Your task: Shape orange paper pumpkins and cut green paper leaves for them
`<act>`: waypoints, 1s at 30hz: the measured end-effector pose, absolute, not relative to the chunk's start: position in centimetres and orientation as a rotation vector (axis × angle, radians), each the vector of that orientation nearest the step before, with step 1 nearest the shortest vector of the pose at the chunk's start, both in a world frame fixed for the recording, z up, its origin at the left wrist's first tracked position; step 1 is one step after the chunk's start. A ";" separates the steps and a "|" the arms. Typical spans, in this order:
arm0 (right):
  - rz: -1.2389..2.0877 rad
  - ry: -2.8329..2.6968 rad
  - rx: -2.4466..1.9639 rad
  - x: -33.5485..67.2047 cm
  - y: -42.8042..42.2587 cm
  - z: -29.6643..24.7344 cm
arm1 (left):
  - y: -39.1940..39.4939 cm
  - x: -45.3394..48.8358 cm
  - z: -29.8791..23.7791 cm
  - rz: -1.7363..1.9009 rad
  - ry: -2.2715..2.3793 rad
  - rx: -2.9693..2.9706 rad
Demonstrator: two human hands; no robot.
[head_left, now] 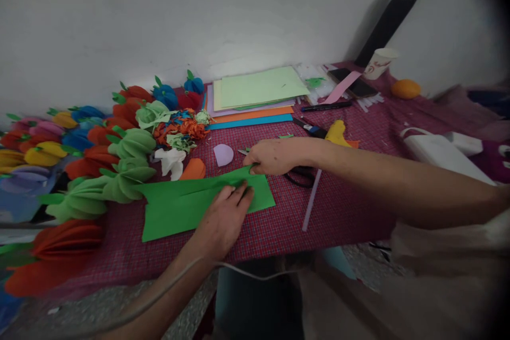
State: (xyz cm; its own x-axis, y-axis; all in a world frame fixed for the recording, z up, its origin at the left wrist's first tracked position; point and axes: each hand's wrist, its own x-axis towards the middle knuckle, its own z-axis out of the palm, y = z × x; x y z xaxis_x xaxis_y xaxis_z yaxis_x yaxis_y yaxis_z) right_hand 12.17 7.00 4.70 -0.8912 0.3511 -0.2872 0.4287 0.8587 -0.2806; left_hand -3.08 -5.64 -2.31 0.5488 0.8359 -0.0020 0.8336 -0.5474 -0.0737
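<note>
A green paper sheet (179,210) lies on the red checked tablecloth (342,207), partly folded. My left hand (223,220) rests flat on its right part with fingers stretched out. My right hand (274,155) is closed at the sheet's upper right edge, pinching the paper. Black-handled scissors (300,175) lie just under my right wrist, their blades poking out left of the hand.
Paper flowers (99,143) in many colours crowd the left side. A stack of coloured sheets (255,93) lies at the back by the wall. A yellow glue gun (337,133), glue stick (311,202), pen (324,107), paper cup (378,64), orange (405,88) and white bag (438,154) sit right.
</note>
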 end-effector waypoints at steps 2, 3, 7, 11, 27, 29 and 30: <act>-0.472 2.839 0.626 12.2 7.3 4.8 | -5.6 -3.1 -2.3 0.055 -1.434 -2.710; -0.471 2.848 0.648 12.3 7.4 4.8 | -5.5 -3.1 -2.3 0.053 -1.419 -2.711; -0.525 2.864 0.763 13.3 7.9 4.7 | -5.5 -3.1 -2.2 0.058 -1.388 -2.716; -0.579 2.856 0.848 14.3 7.8 4.1 | -5.4 -3.2 -2.4 0.013 -1.421 -2.733; -0.618 2.871 1.032 14.3 7.2 2.0 | -5.1 -3.0 -1.5 0.061 -1.428 -2.788; -0.590 2.878 1.033 14.3 7.3 1.9 | -5.0 -2.9 -1.4 0.077 -1.410 -2.800; -0.577 2.875 1.031 14.3 7.3 1.9 | -5.0 -2.9 -1.3 0.085 -1.399 -2.805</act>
State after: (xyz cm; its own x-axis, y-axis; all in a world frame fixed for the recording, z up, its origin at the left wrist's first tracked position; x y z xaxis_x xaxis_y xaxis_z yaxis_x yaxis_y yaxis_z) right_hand 14.27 7.27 1.90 -0.7793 0.6075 -0.1536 0.6197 0.7110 -0.3323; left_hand -2.88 -5.01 -1.31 0.6004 0.7984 -0.0459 0.7981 -0.6019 -0.0293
